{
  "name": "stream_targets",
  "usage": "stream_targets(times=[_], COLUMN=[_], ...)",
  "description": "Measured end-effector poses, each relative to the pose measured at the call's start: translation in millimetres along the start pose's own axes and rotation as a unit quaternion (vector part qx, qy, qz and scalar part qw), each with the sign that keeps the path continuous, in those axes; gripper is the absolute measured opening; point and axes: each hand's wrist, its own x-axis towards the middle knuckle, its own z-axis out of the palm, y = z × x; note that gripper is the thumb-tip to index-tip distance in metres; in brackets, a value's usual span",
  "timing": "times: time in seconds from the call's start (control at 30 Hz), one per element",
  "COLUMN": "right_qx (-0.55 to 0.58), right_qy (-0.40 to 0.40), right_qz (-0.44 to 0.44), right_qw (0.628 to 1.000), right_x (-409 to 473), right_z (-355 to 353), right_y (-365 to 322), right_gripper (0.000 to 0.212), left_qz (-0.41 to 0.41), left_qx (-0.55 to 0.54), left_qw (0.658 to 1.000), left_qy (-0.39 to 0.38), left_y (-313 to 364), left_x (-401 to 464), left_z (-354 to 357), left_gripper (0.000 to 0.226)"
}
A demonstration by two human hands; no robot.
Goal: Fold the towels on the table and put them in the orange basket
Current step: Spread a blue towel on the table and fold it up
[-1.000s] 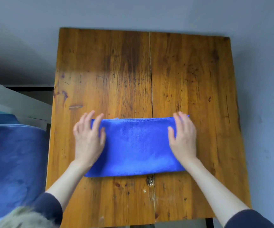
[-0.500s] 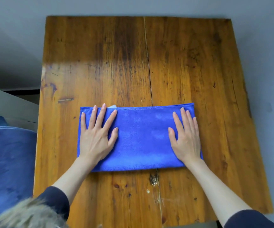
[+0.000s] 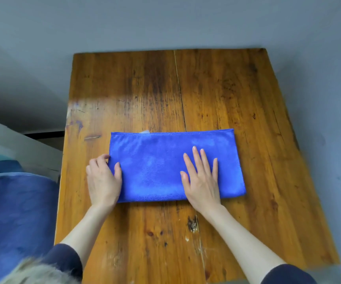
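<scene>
A blue towel (image 3: 165,160), folded into a long rectangle, lies flat on the wooden table (image 3: 216,89). My left hand (image 3: 104,179) is at the towel's left end, its thumb on top of the cloth and its fingers curled round the edge. My right hand (image 3: 202,177) lies flat on the towel's right half with the fingers straight and spread, pressing it down. A small white tag (image 3: 145,131) peeks out at the towel's far edge. No orange basket is in view.
A dark blue padded seat (image 3: 16,218) stands to the left of the table, with a pale ledge (image 3: 11,138) behind it. Grey floor surrounds the table. Bare wood shows beyond and in front of the towel.
My left hand slid off the towel's top to its left edge and took hold of it. My right hand moved toward the middle of the towel's right half. The camera view shifted.
</scene>
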Motion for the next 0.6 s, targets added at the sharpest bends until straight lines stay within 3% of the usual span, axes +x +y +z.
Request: stream_targets(times=[0.23,0.33,0.4,0.5,0.6], right_qx=[-0.057,-0.075,-0.082,-0.09,-0.096], right_qy=[-0.031,-0.026,-0.028,-0.031,-0.036], right_qz=[0.01,0.024,0.028,0.03,0.036], right_qw=[0.998,0.997,0.996,0.995,0.994], right_x=[-14.3,-15.7,-17.3,-18.3,-16.7], right_z=[6.8,5.2,4.0,3.5,3.7], right_y=[-17.5,-23.9,-26.6,-26.6,-27.9], right_gripper=[0.055,0.054,0.054,0.056,0.057], left_qz=[-0.184,-0.196,-0.186,-0.183,-0.201], left_qx=[-0.05,-0.047,-0.048,-0.067,-0.124], left_qw=[0.975,0.969,0.972,0.972,0.958], left_qy=[-0.112,-0.14,-0.135,-0.134,-0.165], left_y=[3.1,7.8,10.6,11.0,5.7], left_x=[17.5,23.9,24.1,25.1,31.7], left_z=[-9.5,-14.8,-17.7,-22.4,-28.9], left_gripper=[0.036,0.025,0.029,0.014,0.026])
